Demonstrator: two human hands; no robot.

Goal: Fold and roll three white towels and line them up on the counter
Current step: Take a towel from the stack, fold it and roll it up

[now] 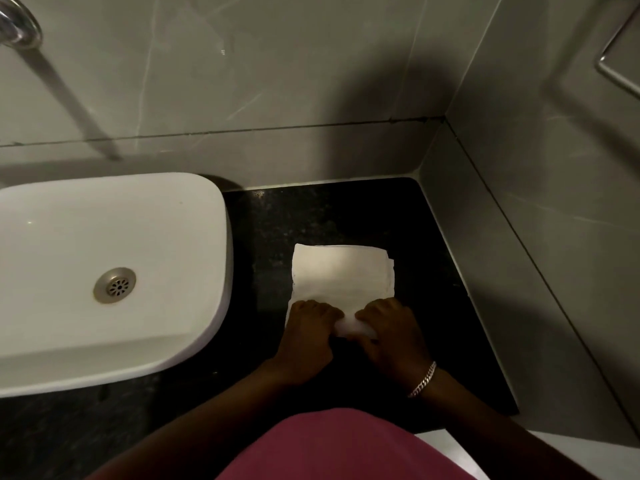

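We see both hands side by side on the near end of a folded white towel [341, 275]. The left hand [306, 336] lies palm down with its fingers curled over the towel's near left corner. The right hand [391, 329] does the same at the near right, and between them a small bunched or rolled bit of cloth shows. Whether the fingers pinch the cloth or only press on it, we cannot tell. A bracelet [423, 379] circles the right wrist. The rest of the towel stretches flat away from the hands on the dark desk [460, 341], its far end with layered edges slightly offset.

Left of the towel sits a white basin [114, 237], just beside it; it holds nothing but its metal drain [115, 285]. The light is dim. A chrome fitting [19, 24] at top left is cut off, as is a metal frame [618, 62] at top right.
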